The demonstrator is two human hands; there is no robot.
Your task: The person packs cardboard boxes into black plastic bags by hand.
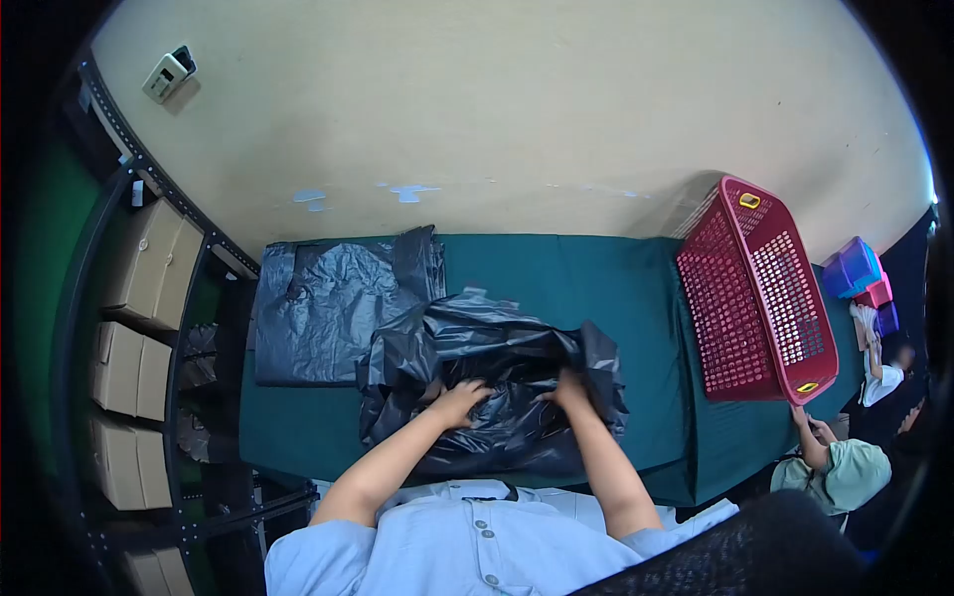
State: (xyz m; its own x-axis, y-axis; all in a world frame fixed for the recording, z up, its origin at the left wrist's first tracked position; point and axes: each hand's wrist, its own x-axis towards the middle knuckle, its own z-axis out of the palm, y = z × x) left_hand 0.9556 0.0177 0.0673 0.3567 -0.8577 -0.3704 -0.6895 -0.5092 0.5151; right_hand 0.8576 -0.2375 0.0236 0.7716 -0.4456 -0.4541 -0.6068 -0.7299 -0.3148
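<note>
A crumpled black plastic bag [477,338] lies in front of me on the green-covered table [566,273], its mouth spread towards me. My left hand [460,402] rests in the bag's opening with its fingers apart. On the other side of the opening is my right hand [566,390], its thumb pointing inward and its other fingers hidden by the plastic. To the left of this bag, and partly touching it, lies a flat stack of folded black plastic bags [323,308].
A tall red plastic basket [730,318] stands at the table's right end. Cardboard boxes [134,372] fill a metal shelf [179,467] on the left. Other people sit at the right, one in a green top [850,477], near blue and pink bins [852,268].
</note>
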